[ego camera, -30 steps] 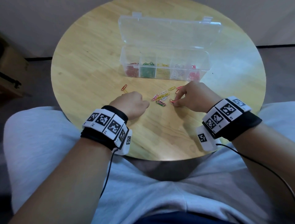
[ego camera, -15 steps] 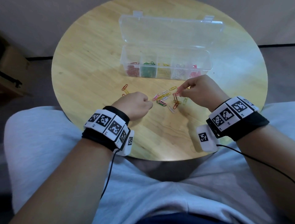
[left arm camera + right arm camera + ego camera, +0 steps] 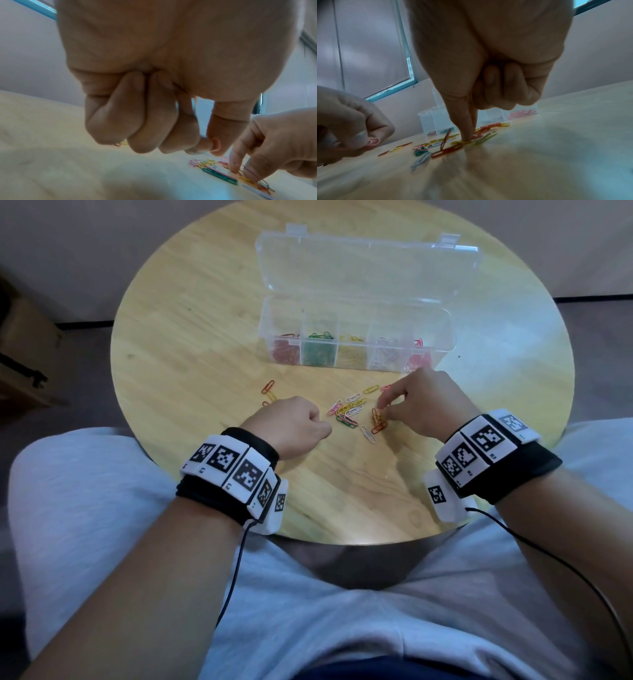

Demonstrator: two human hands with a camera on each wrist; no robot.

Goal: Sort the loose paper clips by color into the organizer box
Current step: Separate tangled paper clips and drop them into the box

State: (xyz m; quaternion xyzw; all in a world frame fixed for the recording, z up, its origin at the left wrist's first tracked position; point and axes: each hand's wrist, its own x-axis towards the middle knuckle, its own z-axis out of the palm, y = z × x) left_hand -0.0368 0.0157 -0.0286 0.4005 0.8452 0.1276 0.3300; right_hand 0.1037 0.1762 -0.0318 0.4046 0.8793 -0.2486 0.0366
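Loose paper clips (image 3: 349, 412) in several colours lie scattered on the round wooden table (image 3: 191, 337), just in front of the clear organizer box (image 3: 445, 316). Its compartments hold, from left to right, red, green, yellow, white and pink clips. My right hand (image 3: 382, 410) reaches down into the right side of the pile. Its thumb and forefinger meet on a yellow clip (image 3: 462, 142) that lies on the table, and the other fingers are curled in. My left hand (image 3: 322, 429) is a fist left of the pile, thumb against forefinger, with nothing visible in it.
The box's clear lid (image 3: 366, 268) stands open and leans back behind the compartments. A red clip (image 3: 268, 386) and a yellow one lie apart at the left, beyond my left hand. A green clip (image 3: 219, 175) lies at the near edge of the pile. My lap is under the table's near edge.
My right hand lifted off the pile and went toward the box, then came back down onto the clips. That uncovered orange and white clips near the front. My left fist barely moved.
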